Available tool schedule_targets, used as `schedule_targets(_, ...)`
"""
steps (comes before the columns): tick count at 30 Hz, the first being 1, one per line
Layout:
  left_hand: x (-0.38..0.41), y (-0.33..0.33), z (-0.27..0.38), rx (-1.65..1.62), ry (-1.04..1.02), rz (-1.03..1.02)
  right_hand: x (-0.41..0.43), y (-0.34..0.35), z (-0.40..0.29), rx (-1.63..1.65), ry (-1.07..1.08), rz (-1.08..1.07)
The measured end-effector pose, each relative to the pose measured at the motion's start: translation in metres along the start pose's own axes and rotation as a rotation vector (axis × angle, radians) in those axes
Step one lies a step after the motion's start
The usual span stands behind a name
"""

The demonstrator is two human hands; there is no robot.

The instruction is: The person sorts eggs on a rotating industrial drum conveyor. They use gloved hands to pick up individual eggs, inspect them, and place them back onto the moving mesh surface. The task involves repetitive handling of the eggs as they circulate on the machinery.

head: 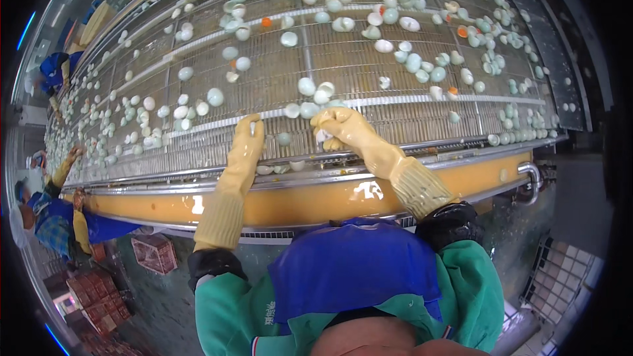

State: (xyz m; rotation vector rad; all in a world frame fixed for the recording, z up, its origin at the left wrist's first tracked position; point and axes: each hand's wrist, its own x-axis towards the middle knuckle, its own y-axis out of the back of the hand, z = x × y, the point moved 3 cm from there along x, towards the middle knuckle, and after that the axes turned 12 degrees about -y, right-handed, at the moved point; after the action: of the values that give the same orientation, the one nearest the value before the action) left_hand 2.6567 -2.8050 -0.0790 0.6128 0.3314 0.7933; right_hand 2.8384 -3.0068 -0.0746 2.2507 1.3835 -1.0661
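My left hand [249,133], in a long yellow rubber glove, is over the near part of a wire-rod conveyor [277,69]. Its fingers are bent, and whether they grip something cannot be made out. My right hand [331,128], gloved the same way, curls around a white piece of eggshell [322,136]. Pale green and white eggshells lie close beyond it, among them a green shell [306,86] and a broken open shell [324,92]. Another pale green shell [283,139] rests between my two hands. Many more shells and several orange yolks [266,22] are spread over the rods.
A steel rail [198,170] and a trough of orange liquid [296,202] run along the near side. Two co-workers [54,217] [54,71] stand at the far left. Red plastic crates [153,253] are on the wet floor. A bent steel pipe [533,183] is at the trough's right end.
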Motion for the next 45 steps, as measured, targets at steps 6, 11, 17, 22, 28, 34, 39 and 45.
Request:
schedule_targets(6,0.013,-0.058,-0.011,0.38,-0.465,-0.069,-0.038,0.056,0.004,-0.632,0.565,0.478)
schedule_targets(11,0.018,-0.072,0.004,0.619,-0.164,-0.138,-0.083,0.077,0.026,-0.587,0.519,0.478)
schedule_targets(17,0.031,-0.07,-0.006,0.525,-0.258,-0.042,-0.124,0.117,0.038,-0.473,0.359,0.419)
schedule_targets(22,-0.009,-0.051,0.059,-0.104,0.121,-0.144,-0.176,0.154,0.039,-0.321,0.323,0.51)
schedule_targets(28,-0.108,-0.087,0.173,-0.301,-0.169,-0.438,-0.176,0.196,0.048,-0.187,0.182,0.525)
schedule_targets(34,-0.131,-0.166,0.191,-0.047,-0.66,-0.528,-0.142,0.223,0.024,-0.446,0.296,0.443)
schedule_targets(39,-0.147,-0.225,0.228,0.556,-0.605,-1.088,-0.061,0.242,-0.048,-0.753,0.586,0.484)
schedule_targets(45,-0.155,-0.272,0.211,0.27,-0.672,-0.947,0.067,0.234,-0.114,-1.223,0.654,0.621)
